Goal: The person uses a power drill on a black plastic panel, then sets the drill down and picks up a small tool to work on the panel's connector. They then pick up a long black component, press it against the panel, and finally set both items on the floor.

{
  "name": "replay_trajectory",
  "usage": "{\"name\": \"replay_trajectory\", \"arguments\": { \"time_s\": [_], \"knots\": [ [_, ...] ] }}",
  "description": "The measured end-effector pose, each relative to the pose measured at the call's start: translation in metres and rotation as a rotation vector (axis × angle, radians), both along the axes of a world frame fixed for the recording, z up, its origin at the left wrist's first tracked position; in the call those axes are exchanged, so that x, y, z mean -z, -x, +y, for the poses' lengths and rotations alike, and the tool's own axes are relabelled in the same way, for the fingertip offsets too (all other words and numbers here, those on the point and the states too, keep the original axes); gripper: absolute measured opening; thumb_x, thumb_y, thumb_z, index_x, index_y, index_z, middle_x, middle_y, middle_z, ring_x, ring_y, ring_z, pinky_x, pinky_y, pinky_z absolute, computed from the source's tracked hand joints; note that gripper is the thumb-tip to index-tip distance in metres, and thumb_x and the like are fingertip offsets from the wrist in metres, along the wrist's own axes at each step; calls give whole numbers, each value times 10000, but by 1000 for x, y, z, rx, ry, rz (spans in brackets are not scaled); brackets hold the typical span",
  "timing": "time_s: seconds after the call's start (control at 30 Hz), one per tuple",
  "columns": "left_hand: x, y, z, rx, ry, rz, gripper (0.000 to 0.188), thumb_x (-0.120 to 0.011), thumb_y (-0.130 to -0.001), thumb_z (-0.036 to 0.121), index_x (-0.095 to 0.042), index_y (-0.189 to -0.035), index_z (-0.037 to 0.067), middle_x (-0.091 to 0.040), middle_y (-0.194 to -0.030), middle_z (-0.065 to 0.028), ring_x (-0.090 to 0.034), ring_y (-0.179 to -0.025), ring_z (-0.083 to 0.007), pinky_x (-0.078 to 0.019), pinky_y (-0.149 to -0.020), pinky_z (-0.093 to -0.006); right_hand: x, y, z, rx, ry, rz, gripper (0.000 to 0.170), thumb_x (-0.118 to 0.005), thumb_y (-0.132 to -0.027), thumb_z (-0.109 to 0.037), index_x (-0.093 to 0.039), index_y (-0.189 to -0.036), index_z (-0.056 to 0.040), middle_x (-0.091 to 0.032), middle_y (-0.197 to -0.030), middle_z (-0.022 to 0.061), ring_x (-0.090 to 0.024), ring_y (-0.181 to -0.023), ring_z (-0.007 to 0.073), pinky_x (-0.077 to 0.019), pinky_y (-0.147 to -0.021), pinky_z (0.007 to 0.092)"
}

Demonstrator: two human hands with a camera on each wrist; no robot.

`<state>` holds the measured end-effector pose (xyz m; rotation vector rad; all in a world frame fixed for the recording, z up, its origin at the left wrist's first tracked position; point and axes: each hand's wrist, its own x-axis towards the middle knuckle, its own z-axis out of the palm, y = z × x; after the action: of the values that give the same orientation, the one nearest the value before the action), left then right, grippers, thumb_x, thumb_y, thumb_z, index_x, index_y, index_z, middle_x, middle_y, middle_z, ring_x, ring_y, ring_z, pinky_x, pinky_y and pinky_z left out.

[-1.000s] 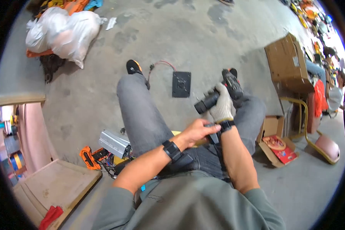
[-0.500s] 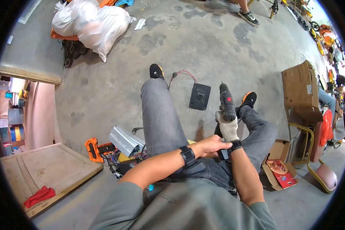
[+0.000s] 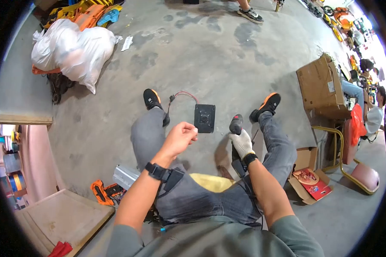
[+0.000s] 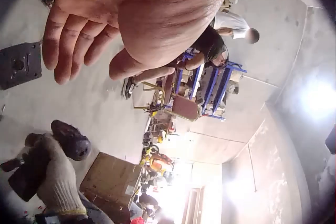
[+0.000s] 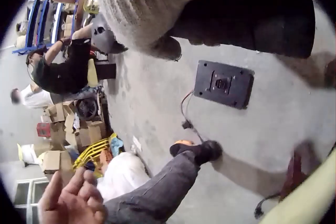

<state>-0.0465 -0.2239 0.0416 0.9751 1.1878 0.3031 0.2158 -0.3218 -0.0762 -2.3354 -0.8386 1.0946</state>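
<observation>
My right hand (image 3: 243, 144), in a knitted white glove, grips a black cordless drill (image 3: 236, 123) by its handle, between my knees. In the right wrist view the drill's dark lower end (image 5: 262, 19) juts out beyond the glove. My bare left hand (image 3: 181, 138) is in the air above my left knee, holding nothing. The left wrist view shows its fingers (image 4: 68, 45) loosely extended. On the floor past both hands lies a flat black rectangular unit (image 3: 204, 119), with a thin red cable (image 3: 186, 93) curving from its far edge to a small connector.
At my left are a silver metal case (image 3: 125, 176), an orange-and-black tool (image 3: 102, 192) and a wooden panel (image 3: 68, 218). At my right stand an open carton (image 3: 306, 180), a gold-framed chair (image 3: 364, 175) and a cardboard box (image 3: 321, 88). White bags (image 3: 77, 51) lie far left.
My left hand has left the right wrist, where it was at the strap, and moved forward and left. The right hand still grips the drill, which has swung about and now sits lower.
</observation>
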Motion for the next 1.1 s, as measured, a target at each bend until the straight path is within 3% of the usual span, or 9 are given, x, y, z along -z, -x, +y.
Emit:
{"name": "replay_trajectory", "arguments": {
  "time_s": [0.07, 0.13, 0.33, 0.5, 0.7, 0.93, 1.07, 1.1],
  "knots": [
    [2, -3, 15, 8, -15, 33, 247, -609, -1012, 197, -592, -1169, 7, -700, -1064, -96, -687, -947, -179, -541, -803, -321, 11, -17, 23, -40, 77, -82, 574, -699, -745, -364, -615, -1121, 61, -690, -1036, 318, -665, -1047, 456, -514, -928, 454],
    [7, -7, 26, 15, 16, 56, 249, -605, -1017, 200, -591, -1174, 8, -696, -1089, -97, -685, -963, -176, -537, -815, -318, 29, -34, 44, -103, 109, -142, 610, -688, -762, -353, -565, -1161, 92, -670, -1062, 355, -644, -1085, 472, -504, -958, 465],
    [21, -6, 39, 12, 116, 117, 212, -599, -1025, 157, -589, -1180, 12, -692, -1098, -84, -669, -966, -153, -526, -831, -303, 117, -95, 104, -247, 113, -293, 594, -760, -771, -291, -543, -1246, -10, -666, -1176, 266, -622, -1139, 434, -499, -982, 470],
    [16, -19, 51, 139, 76, 292, 210, -617, -1009, 98, -577, -1189, -1, -687, -1107, -58, -640, -971, -106, -504, -849, -273, 192, -127, 130, -381, 90, -427, 719, -788, -770, -259, -450, -1357, -17, -647, -1152, 236, -626, -1075, 439, -508, -926, 518],
    [13, -30, 55, 176, 189, 271, 238, -626, -1002, 96, -572, -1210, -5, -679, -1115, -80, -651, -1010, -145, -512, -879, -297, 242, -133, 132, -382, 80, -426, 827, -815, -767, -241, -398, -1453, -40, -617, -1253, 215, -599, -1167, 397, -487, -991, 475],
    [15, -32, 55, 205, 173, 273, 254, -631, -995, 85, -566, -1222, -7, -682, -1116, -98, -661, -1014, -162, -518, -876, -303, 250, -131, 127, -381, 95, -463, 839, -791, -776, -206, -364, -1487, -78, -596, -1241, 197, -586, -1153, 397, -488, -979, 481],
    [16, -29, 53, 213, 123, 289, 253, -631, -997, 93, -563, -1220, -7, -688, -1117, -100, -664, -1009, -160, -517, -873, -300, 208, -106, 138, -309, 197, -578, 805, -763, -789, -185, -368, -1482, -83, -563, -1235, 217, -564, -1126, 430, -488, -963, 507],
    [16, -29, 53, 210, 111, 285, 253, -631, -997, 93, -563, -1220, -7, -688, -1117, -100, -664, -1009, -160, -517, -873, -300, 196, -97, 138, -274, 132, -598, 780, -750, -797, -184, -377, -1475, -83, -543, -1243, 230, -551, -1128, 446, -489, -959, 508]
  ]
}}
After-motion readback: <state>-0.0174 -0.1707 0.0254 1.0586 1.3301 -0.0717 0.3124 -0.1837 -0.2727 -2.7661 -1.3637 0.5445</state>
